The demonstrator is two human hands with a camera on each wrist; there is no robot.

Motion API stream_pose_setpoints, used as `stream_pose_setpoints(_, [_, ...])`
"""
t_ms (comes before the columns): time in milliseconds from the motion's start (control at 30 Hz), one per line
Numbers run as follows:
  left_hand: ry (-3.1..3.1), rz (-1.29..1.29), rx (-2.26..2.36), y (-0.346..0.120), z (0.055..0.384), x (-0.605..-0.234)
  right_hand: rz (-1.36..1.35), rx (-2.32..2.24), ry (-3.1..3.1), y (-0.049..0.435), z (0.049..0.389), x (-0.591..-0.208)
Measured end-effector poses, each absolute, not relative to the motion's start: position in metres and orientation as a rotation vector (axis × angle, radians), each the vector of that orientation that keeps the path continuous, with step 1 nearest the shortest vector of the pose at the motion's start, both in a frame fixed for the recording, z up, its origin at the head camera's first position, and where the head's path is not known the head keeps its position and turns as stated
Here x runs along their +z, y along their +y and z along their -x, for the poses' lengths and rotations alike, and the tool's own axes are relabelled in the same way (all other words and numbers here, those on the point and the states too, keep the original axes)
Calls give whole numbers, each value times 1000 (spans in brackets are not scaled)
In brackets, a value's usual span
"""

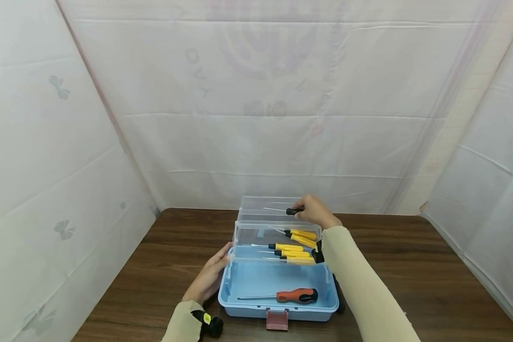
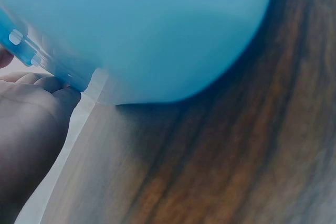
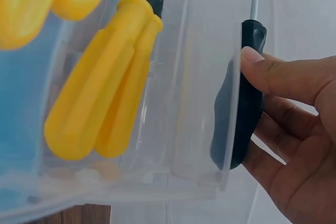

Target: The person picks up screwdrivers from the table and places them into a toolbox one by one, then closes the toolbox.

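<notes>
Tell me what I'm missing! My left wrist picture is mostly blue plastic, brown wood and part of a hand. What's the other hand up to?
Observer: The right hand holds a black-handled screwdriver by its handle.
Visitor: Oh, nice! Is anything lying on the bottom of the blue box?
Observer: Yes, an orange-and-black screwdriver, lying crosswise near the front.
Visitor: And are there any more tools besides those two?
Observer: Yes, the head view shows five yellow-handled screwdrivers in the clear trays.
</notes>
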State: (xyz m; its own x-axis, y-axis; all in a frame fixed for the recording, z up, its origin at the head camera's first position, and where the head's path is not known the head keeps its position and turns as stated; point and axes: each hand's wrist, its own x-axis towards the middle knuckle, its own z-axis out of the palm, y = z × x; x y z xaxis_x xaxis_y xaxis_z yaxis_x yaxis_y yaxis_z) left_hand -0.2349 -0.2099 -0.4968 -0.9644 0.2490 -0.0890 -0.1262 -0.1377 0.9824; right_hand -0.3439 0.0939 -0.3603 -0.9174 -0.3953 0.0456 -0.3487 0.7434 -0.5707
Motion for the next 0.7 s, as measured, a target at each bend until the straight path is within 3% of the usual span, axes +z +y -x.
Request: stream_pose_setpoints(700, [1884, -148, 2196, -208, 239, -498, 515, -923, 2863, 89, 343, -367])
